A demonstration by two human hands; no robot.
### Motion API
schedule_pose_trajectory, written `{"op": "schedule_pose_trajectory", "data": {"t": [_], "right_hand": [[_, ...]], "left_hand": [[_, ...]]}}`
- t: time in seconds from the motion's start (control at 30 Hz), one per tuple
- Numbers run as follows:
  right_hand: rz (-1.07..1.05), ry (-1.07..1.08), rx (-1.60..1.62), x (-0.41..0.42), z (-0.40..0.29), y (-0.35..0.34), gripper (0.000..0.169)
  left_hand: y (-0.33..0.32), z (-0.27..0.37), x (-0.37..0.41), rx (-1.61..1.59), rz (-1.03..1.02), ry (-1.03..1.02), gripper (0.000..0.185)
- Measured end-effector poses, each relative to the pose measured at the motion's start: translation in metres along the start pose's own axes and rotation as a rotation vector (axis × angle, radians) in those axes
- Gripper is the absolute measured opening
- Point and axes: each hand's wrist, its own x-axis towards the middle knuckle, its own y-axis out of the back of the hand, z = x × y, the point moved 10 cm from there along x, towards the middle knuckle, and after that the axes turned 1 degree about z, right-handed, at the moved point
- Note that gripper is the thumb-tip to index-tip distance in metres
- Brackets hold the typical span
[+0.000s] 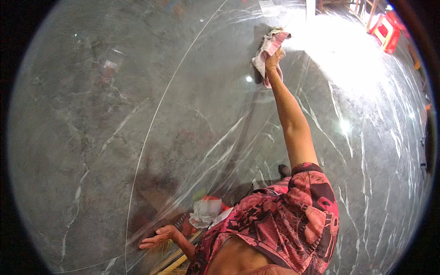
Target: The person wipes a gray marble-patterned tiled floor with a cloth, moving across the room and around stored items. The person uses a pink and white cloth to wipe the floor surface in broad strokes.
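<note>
My right hand (pixel 275 62) is stretched far up and presses a folded pink and white cloth (pixel 270 48) against the grey marble-patterned tiles (pixel 206 86). White veins run through this glossy surface, and the cloth's dark reflection shows beside it. Low on the left, my left hand (pixel 158 236) has its fingers spread and holds nothing. It is close to the tiles; whether it touches them I cannot tell.
A pale crumpled plastic bag (pixel 205 212) lies by my left forearm, with red material beside it. Below it runs a yellowish pole (pixel 180 258). At the upper right are a red plastic stool (pixel 385 33) and strong glare on the tiles.
</note>
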Motion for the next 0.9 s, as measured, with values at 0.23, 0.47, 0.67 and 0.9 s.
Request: {"op": "schedule_pose_trajectory", "data": {"t": [0.23, 0.47, 0.67, 0.9], "right_hand": [[-0.178, -0.648, 0.055, -0.091, 0.118, 0.015, 0.070], [-0.220, -0.416, 0.009, -0.229, 0.032, 0.050, 0.085], [-0.093, 0.044, -0.057, -0.313, -0.143, 0.085, 0.083], [-0.317, 0.339, 0.073, -0.447, -0.338, 0.153, 0.070]], "left_hand": [[-0.002, 0.012, -0.014, -0.051, -0.031, 0.017, 0.060], [-0.005, 0.002, -0.018, -0.148, -0.036, 0.042, 0.059], [-0.010, 0.008, -0.024, -0.245, -0.053, 0.013, 0.065], [0.025, 0.000, -0.016, -0.743, -0.155, -0.034, 0.054]]}}
